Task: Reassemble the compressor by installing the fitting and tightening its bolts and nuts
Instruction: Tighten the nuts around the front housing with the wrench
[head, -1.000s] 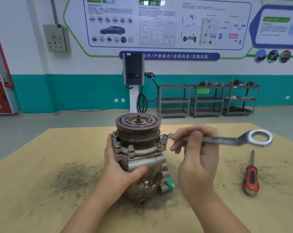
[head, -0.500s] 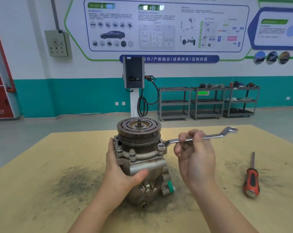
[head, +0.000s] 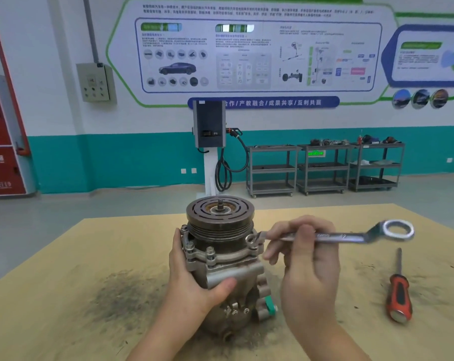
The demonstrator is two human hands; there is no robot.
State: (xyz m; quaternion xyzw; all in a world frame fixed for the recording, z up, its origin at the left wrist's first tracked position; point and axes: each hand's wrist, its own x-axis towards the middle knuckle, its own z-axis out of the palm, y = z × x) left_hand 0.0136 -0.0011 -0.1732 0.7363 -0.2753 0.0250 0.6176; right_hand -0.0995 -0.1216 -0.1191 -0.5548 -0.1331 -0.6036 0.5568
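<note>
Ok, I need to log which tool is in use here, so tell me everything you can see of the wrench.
The wrench is a bright, silvery metal double-ended ring spanner with offset ends. It lies roughly level, its near ring set on a bolt at the right of the compressor flange, its free ring out to the right above the table. The right hand grips the shank. Its stamped marks are too blurred to read.

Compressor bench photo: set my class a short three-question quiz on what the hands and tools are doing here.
1. True or false: the left hand steadies the compressor body.
2. Which tool does the right hand hold? A) screwdriver B) wrench C) hammer
3. Fill in: the red-handled screwdriver lies on the ____, to the right of the compressor.

Key: 1 true. 2 B, the wrench, one end at a flange bolt. 3 table.
</note>
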